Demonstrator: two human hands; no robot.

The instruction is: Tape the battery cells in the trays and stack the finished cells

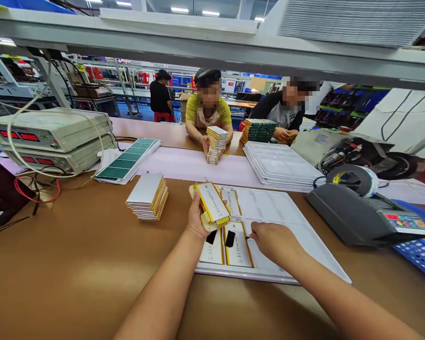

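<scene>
Holding a white battery (212,200) and a pale yellow block (207,225) beneath, your left hand (195,221) is above the tray (301,236). Your right hand (274,242) makes a narrow pinch on a dark piece (248,237). This fine handling seems to call for steady fingers. The battery looks flat, tilted, yellow-edged, with printing. Nearby batteries (239,252) carry black patches (230,239).

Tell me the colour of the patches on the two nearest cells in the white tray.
The patches are black, seen best in the head view.
</scene>
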